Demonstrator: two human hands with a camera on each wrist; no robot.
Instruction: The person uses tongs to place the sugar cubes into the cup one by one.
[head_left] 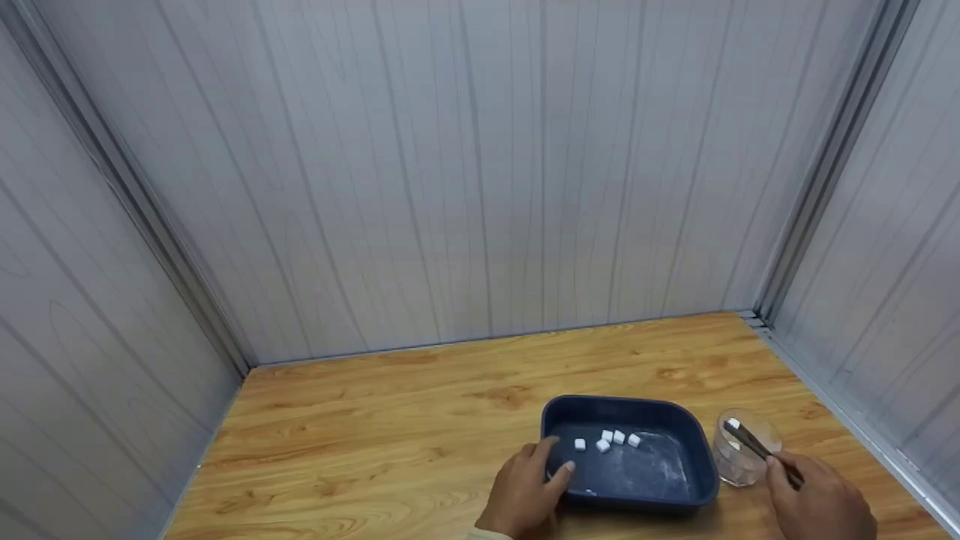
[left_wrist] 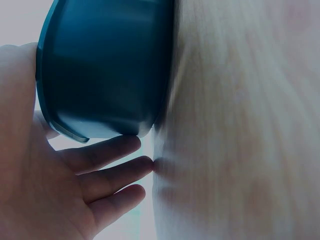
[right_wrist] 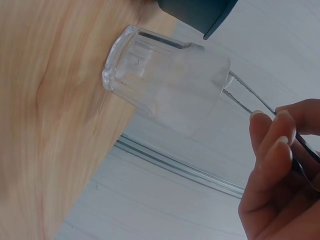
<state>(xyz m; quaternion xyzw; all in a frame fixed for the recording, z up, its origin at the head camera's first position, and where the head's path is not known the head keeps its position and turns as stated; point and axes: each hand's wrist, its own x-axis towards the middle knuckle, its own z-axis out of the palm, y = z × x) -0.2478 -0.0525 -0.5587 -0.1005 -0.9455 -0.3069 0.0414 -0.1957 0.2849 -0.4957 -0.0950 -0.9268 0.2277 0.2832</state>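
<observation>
My left hand (head_left: 523, 486) holds the near left corner of a dark blue tray (head_left: 652, 491), thumb over the rim. Several small white cubes (head_left: 618, 436) lie inside the tray. In the left wrist view, the other fingers (left_wrist: 115, 177) spread out below the tray's outer wall. My right hand (head_left: 821, 495) pinches metal tweezers (head_left: 752, 442), whose tips reach over the mouth of a clear glass (head_left: 739, 474). A white cube (head_left: 733, 424) sits at the tips. Another pale piece (head_left: 734, 445) shows inside the glass. From the right wrist, the tweezers (right_wrist: 252, 93) point at the glass's rim.
The wood-grain table (head_left: 360, 450) holds the tray and the glass side by side, near its right side. Pale panel walls (head_left: 465, 187) enclose the table at the back, left and right. A metal strip (head_left: 847, 390) runs along the right edge.
</observation>
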